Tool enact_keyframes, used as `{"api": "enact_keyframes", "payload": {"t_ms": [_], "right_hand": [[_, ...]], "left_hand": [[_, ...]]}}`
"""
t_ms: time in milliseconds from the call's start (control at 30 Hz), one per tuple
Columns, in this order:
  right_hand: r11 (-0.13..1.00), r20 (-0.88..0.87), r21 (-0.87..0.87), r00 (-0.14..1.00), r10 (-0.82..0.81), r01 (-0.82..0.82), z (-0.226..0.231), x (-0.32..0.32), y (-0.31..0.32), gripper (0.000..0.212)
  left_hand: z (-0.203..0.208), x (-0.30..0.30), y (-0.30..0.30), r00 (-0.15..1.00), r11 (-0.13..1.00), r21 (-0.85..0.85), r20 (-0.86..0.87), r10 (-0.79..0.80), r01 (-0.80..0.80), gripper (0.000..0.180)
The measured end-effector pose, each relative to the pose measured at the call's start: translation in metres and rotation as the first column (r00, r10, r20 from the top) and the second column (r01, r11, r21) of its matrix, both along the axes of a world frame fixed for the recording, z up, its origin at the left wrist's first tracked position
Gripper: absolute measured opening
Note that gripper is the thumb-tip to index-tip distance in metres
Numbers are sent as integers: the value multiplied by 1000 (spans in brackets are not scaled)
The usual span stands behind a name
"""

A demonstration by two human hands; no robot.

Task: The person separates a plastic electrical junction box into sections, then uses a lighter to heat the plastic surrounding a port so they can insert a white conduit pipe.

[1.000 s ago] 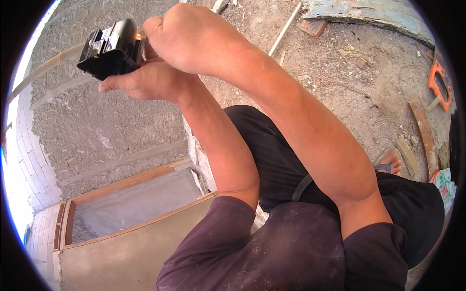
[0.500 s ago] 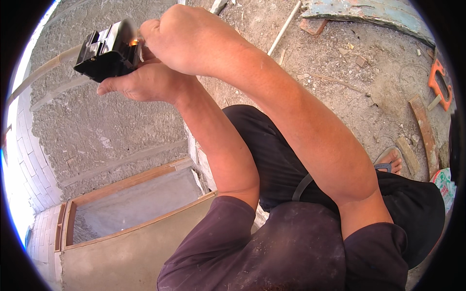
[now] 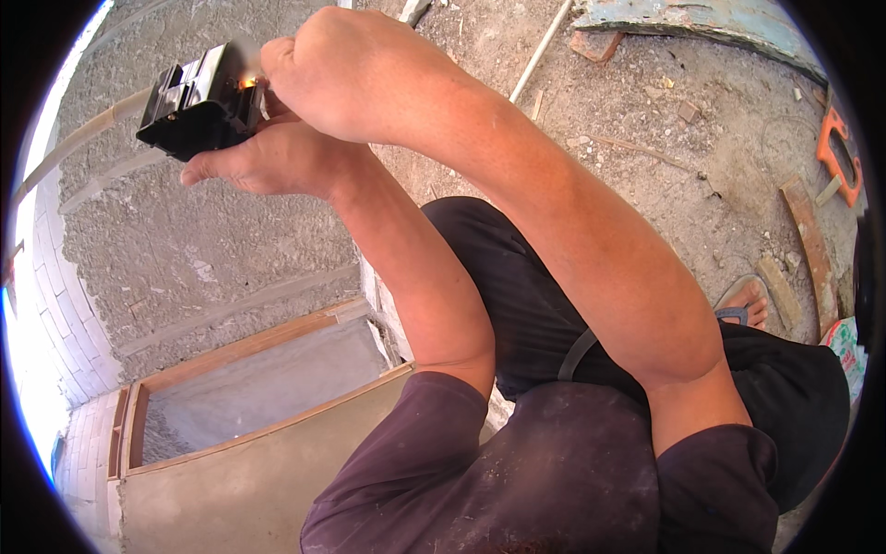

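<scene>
A glossy black boxy object (image 3: pixel 198 106) with ridges and slots is held up at the upper left, in front of the grey wall. My left hand (image 3: pixel 272 162) supports it from below and the side, thumb stretched along its lower edge. Close to its right side is my right hand (image 3: pixel 323 65), closed with the knuckles up. What the right fingers hold, if anything, is hidden. A small bright orange glow (image 3: pixel 248 82) shows between the object and the right fingers, with a hazy blur above it. The exact kind of the black object cannot be made out.
Behind the object a thin pole (image 3: pixel 92 138) slants across the rough cement wall (image 3: pixel 231 240). A wood-framed opening (image 3: pixel 268 328) lies lower left. Debris, a white rod (image 3: pixel 542 51), wood strips (image 3: pixel 808 245) and an orange-handled saw (image 3: pixel 837 157) lie on the dirt floor.
The black object and both hands have shifted very slightly left. The orange glow looks brighter and more spread out. Both hands keep the same hold.
</scene>
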State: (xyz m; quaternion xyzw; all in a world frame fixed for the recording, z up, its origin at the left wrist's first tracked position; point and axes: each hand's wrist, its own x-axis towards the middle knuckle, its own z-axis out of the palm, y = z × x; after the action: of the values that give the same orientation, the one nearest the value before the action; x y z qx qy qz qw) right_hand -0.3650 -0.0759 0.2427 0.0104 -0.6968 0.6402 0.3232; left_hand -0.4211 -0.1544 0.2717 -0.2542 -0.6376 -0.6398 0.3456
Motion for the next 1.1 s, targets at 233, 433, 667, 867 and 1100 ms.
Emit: {"api": "enact_keyframes", "payload": {"t_ms": [233, 433, 667, 867, 1100], "right_hand": [[1000, 5, -9, 1000, 3, -3, -1, -1, -1, 25], [999, 3, -46, 1000, -3, 3, 0, 1, -1, 24], [996, 37, -80, 999, 33, -30, -1, 3, 2, 24], [999, 6, -53, 1000, -3, 3, -1, 1, 0, 25], [998, 5, -57, 1000, 11, -10, 2, 3, 1, 27]], "left_hand": [[1, 4, 6, 1000, 999, 34, 21, -18, 17, 78], [0, -2, -4, 997, 994, -105, -75, 11, -19, 77], [0, 6, 8, 993, 992, 63, 42, -113, 110, 75], [-1, -8, -9, 995, 988, -149, -83, -49, 37, 74], [1, 6, 5, 999, 999, 12, 6, -31, 31, 74]]}}
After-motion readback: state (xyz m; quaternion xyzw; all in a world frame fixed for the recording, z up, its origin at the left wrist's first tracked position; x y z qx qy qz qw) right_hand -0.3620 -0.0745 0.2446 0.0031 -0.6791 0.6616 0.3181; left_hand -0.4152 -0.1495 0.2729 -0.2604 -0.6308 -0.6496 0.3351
